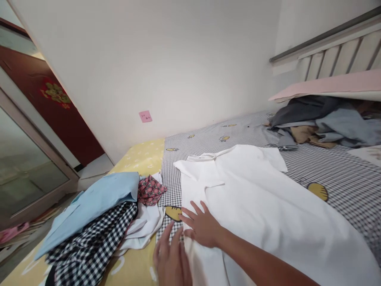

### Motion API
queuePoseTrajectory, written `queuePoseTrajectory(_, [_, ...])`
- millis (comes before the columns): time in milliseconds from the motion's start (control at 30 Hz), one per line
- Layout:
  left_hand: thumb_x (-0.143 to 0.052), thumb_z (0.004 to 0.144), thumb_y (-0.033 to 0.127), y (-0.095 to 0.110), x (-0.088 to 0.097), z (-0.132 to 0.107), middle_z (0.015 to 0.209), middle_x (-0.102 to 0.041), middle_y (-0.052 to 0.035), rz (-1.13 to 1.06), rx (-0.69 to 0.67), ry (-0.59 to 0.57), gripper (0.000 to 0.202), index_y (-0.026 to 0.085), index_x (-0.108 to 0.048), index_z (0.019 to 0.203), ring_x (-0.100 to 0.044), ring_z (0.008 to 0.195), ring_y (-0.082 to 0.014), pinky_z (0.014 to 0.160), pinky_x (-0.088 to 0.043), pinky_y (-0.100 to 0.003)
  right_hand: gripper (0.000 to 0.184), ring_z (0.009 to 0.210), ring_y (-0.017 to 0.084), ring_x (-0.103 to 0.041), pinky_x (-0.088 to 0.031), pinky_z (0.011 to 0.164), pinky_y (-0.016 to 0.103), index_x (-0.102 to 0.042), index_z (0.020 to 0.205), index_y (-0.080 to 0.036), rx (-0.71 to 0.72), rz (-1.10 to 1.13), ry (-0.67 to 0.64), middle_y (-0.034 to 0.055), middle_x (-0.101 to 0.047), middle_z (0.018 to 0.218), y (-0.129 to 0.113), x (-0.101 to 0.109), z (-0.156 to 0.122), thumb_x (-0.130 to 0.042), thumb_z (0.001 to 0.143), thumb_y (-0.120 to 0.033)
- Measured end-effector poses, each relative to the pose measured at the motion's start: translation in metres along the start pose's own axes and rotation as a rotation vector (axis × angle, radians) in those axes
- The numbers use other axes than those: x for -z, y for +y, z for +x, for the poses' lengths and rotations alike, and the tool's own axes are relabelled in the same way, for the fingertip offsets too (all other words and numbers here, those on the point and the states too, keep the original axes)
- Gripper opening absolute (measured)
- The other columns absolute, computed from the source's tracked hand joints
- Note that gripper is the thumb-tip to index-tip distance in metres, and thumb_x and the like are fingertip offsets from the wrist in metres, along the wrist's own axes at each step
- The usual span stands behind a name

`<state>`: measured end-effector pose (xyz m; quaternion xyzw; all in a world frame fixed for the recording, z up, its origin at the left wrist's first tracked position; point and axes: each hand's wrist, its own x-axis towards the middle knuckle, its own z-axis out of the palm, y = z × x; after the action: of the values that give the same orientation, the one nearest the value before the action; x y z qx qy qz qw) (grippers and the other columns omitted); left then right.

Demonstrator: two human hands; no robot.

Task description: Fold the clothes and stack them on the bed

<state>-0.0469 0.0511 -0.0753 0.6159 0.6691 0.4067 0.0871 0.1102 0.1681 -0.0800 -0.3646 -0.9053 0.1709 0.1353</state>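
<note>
In the lower right of the frame, a white short-sleeved fabric shirt (247, 198) is spread on a black-and-white checked sheet (330, 167), covered partly by the splayed right hand (203, 227), grip unclenched, while the left hand (172, 260), grip loosely uncurled, is held near its edge.

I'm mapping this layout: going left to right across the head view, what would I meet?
Pink item, light blue garment, red patterned cloth, left hand, right hand on the white shirt, gray-and-brown clothes pile.

The shirt (247, 194) is white, the sheet (345, 174) checked with yellow motifs.
</note>
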Motion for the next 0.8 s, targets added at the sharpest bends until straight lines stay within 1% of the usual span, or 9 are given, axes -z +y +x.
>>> queuePoseTrajectory(33, [-0.032, 0.101, 0.03, 0.01, -0.01, 0.024, 0.157, -0.05, -0.0076, 0.132, -0.153, 0.009, 0.047, 0.031, -0.067, 0.133, -0.038, 0.15, -0.0282, 0.123, -0.029, -0.06, 0.062, 0.157, 0.038, -0.004, 0.0, 0.121, 0.073, -0.031, 0.161, -0.033, 0.045, -0.013, -0.011, 0.0035, -0.025, 0.169, 0.0, 0.003, 0.0, -0.042, 0.103, -0.05])
queuePoseTrajectory(67, [-0.029, 0.101, 0.028, 0.019, -0.021, 0.047, 0.161, -0.045, -0.0073, 0.25, -0.234, -0.014, 0.05, 0.03, -0.064, 0.137, -0.035, 0.152, -0.0278, 0.123, -0.025, -0.064, 0.061, 0.157, 0.038, -0.007, -0.001, 0.121, 0.073, -0.034, 0.16, -0.032, 0.094, -0.023, -0.021, 0.0053, -0.028, 0.168, 0.001, 0.006, 0.001, -0.046, 0.102, -0.045])
queuePoseTrajectory(100, [-0.028, 0.102, 0.029, 0.027, -0.032, 0.068, 0.165, -0.039, -0.0073, 0.354, -0.286, -0.112, 0.052, 0.028, -0.058, 0.143, -0.032, 0.153, -0.0273, 0.124, -0.024, -0.064, 0.061, 0.157, 0.038, -0.01, -0.001, 0.122, 0.071, -0.037, 0.159, -0.032, 0.139, -0.025, -0.027, 0.0065, -0.032, 0.167, 0.001, 0.009, 0.002, -0.049, 0.1, -0.041])
queuePoseTrajectory(200, [-0.024, 0.103, 0.032, 0.039, -0.06, 0.119, 0.168, -0.028, -0.0075, 0.588, -0.289, -0.423, 0.056, 0.019, -0.045, 0.153, -0.024, 0.157, -0.0255, 0.126, -0.015, -0.064, 0.057, 0.155, 0.035, -0.02, -0.004, 0.125, 0.064, -0.048, 0.154, -0.031, 0.195, 0.042, -0.002, 0.0077, -0.04, 0.162, 0.004, 0.015, 0.008, -0.055, 0.098, -0.043])
queuePoseTrajectory(300, [-0.02, 0.104, 0.04, 0.036, -0.084, 0.154, 0.169, -0.024, -0.0068, 0.656, -0.205, -0.573, 0.06, 0.017, -0.036, 0.158, -0.02, 0.158, -0.025, 0.126, -0.011, -0.066, 0.054, 0.151, 0.034, -0.032, -0.005, 0.124, 0.065, -0.057, 0.147, -0.027, 0.177, 0.122, -0.019, 0.011, -0.055, 0.151, 0.007, 0.018, 0.014, -0.051, 0.099, -0.053])
queuePoseTrajectory(400, [-0.015, 0.103, 0.048, 0.031, -0.109, 0.183, 0.171, -0.017, -0.0036, 0.644, -0.115, -0.576, 0.065, 0.02, -0.025, 0.162, -0.013, 0.159, -0.0258, 0.125, -0.009, -0.068, 0.05, 0.146, 0.037, -0.039, -0.005, 0.122, 0.069, -0.062, 0.142, -0.026, 0.18, 0.107, -0.016, 0.013, -0.061, 0.146, 0.009, 0.017, 0.016, -0.05, 0.1, -0.05])
queuePoseTrajectory(533, [-0.013, 0.102, 0.052, 0.029, -0.143, 0.221, 0.172, -0.011, -0.0031, 0.634, -0.041, -0.469, 0.069, 0.019, -0.02, 0.163, -0.005, 0.16, -0.0286, 0.124, -0.005, -0.069, 0.044, 0.151, 0.04, -0.027, -0.005, 0.122, 0.069, -0.065, 0.139, -0.029, 0.248, 0.054, 0.118, 0.0106, -0.053, 0.153, 0.011, 0.008, 0.017, -0.054, 0.097, -0.039])
queuePoseTrajectory(700, [-0.011, 0.102, 0.055, 0.027, -0.173, 0.272, 0.173, -0.015, -0.0024, 0.618, -0.007, -0.383, 0.069, 0.024, -0.023, 0.162, -0.004, 0.159, -0.0337, 0.122, -0.004, -0.073, 0.038, 0.15, 0.03, -0.033, -0.011, 0.127, 0.06, -0.065, 0.135, -0.039, 0.193, 0.127, 0.247, 0.0017, -0.07, 0.132, 0.019, -0.012, 0.022, -0.049, 0.101, -0.032])
queuePoseTrajectory(800, [-0.012, 0.101, 0.055, 0.026, -0.185, 0.303, 0.173, -0.015, -0.0024, 0.631, 0.032, -0.379, 0.07, 0.023, -0.022, 0.163, -0.005, 0.159, -0.0344, 0.122, -0.003, -0.073, 0.035, 0.149, 0.028, -0.036, -0.009, 0.129, 0.058, -0.069, 0.127, -0.041, 0.264, 0.171, 0.238, -0.0012, -0.076, 0.121, 0.029, -0.027, 0.026, -0.046, 0.103, -0.033])
